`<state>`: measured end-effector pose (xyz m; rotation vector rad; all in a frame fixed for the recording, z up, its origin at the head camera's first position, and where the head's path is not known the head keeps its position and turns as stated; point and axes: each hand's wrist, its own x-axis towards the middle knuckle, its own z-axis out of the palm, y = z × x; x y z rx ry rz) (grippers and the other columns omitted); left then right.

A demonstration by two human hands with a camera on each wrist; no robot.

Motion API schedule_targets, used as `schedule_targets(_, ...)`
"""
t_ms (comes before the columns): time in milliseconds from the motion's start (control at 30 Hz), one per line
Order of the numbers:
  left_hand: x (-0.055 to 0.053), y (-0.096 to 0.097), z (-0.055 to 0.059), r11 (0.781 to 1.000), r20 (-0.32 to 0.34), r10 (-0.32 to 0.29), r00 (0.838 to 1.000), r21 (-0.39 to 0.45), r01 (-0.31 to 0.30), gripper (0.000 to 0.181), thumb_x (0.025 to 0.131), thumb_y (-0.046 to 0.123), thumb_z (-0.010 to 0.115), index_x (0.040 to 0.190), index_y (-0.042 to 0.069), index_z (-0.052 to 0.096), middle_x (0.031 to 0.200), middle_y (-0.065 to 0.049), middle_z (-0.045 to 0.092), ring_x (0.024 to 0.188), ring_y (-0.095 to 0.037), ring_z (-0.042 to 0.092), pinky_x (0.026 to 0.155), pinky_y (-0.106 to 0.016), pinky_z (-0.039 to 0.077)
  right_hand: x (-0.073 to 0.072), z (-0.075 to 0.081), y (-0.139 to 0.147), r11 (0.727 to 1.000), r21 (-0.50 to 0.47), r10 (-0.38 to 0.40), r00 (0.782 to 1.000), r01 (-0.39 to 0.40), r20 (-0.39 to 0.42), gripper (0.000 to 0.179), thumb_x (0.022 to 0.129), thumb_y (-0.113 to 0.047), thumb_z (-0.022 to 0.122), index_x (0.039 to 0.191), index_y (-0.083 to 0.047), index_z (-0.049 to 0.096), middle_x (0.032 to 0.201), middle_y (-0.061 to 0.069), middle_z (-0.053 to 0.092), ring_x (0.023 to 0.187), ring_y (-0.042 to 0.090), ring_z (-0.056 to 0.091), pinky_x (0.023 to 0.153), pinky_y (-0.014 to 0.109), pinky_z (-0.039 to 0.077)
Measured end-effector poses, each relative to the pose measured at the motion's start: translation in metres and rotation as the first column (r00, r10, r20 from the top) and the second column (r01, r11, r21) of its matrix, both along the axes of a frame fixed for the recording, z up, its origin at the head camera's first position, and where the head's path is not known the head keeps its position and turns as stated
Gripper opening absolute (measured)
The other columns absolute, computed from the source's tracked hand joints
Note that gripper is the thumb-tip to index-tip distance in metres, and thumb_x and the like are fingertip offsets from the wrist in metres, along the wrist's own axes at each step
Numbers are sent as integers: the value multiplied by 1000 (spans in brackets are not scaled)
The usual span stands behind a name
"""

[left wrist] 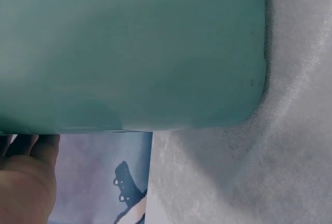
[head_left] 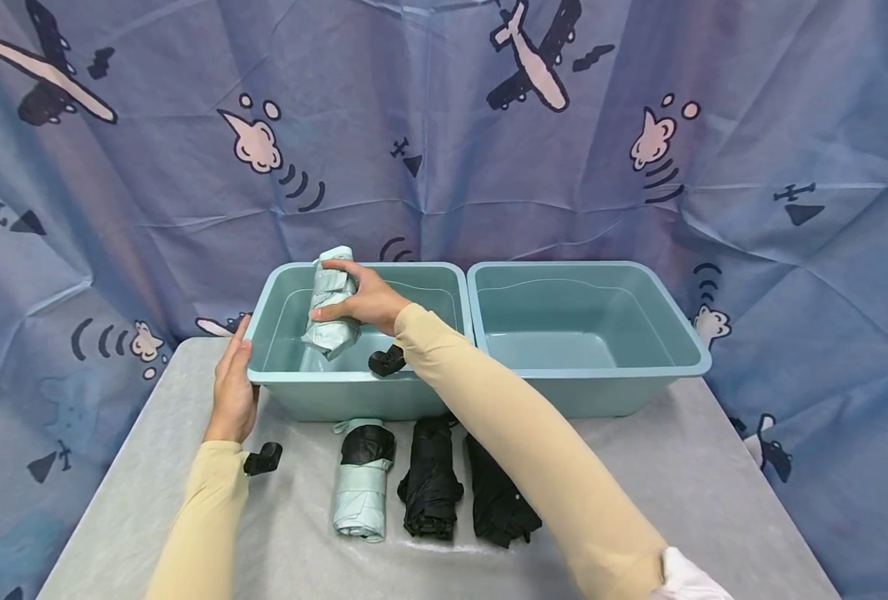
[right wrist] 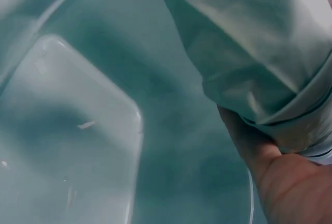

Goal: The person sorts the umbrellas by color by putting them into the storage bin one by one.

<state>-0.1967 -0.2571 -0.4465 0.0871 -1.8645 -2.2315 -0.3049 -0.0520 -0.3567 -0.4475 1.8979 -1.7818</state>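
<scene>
My right hand [head_left: 374,298] grips a rolled, pale green folding umbrella [head_left: 331,333] above the inside of the left teal bin [head_left: 316,377]. In the right wrist view, the umbrella's bunched fabric [right wrist: 249,42] shows close up, with thumb and palm against it and the bin floor beyond. My left hand [head_left: 232,392] touches the bin's left end near the rim, its fingers extended. The left wrist view shows that bin's outer wall [left wrist: 135,53] with the fingers partly hidden behind its edge.
A second teal bin [head_left: 594,372] adjoins on the right. In front lie a pale green umbrella with a black band [head_left: 361,496], a black umbrella [head_left: 431,483] and another black one [head_left: 498,500], partly covered by my right arm. A patterned curtain [head_left: 444,167] hangs behind the grey table [head_left: 286,533].
</scene>
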Motion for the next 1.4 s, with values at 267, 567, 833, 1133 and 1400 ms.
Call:
schedule_targets(267, 0, -1, -1, 1000, -16, -1, 1000, 12, 1, 52, 113, 25, 29, 164, 20, 21, 168, -5, 21, 151, -22, 23, 123, -43, 20, -9, -11, -11, 998, 57, 33, 998, -31, -44, 86, 80, 2, 84, 154, -17, 45, 125, 10, 58, 99, 20, 61, 83, 29, 54)
schedule_targets(567, -1, -1, -2, 1000, -29, 5, 1000, 20, -5, 51, 113, 23, 28, 164, 19, 22, 168, -4, 20, 152, -22, 21, 123, -40, 20, -12, -19, -19, 994, 105, 40, 997, -33, -61, 85, 79, 2, 86, 153, -16, 47, 131, 10, 56, 102, 18, 59, 88, 28, 51)
schedule_targets(833, -2, 0, -3, 1000, -27, 2, 1000, 16, -1, 52, 113, 23, 28, 164, 18, 21, 168, -3, 20, 152, -21, 20, 123, -39, 19, -16, -26, -24, 994, 110, 31, 999, -26, -41, 83, 79, 2, 85, 151, -17, 50, 145, 13, 50, 116, 26, 57, 92, 33, 52)
schedule_targets(1133, -3, 1, -2, 1000, -36, 1, 999, 13, -1, 51, 113, 23, 28, 164, 19, 21, 168, -3, 20, 152, -20, 20, 123, -39, 19, -17, -33, -26, 985, 161, 68, 997, -61, -35, 84, 80, 0, 86, 153, -19, 48, 161, 9, 30, 139, 32, 42, 102, 41, 48)
schedule_targets(1400, -3, 2, -3, 999, -39, 29, 999, 21, -29, 51, 113, 22, 28, 163, 17, 23, 168, -4, 22, 152, -20, 22, 123, -39, 20, -15, -40, -36, 982, 170, 82, 997, -81, -1, 85, 80, -4, 87, 153, -19, 47, 164, 8, 26, 142, 32, 38, 105, 44, 46)
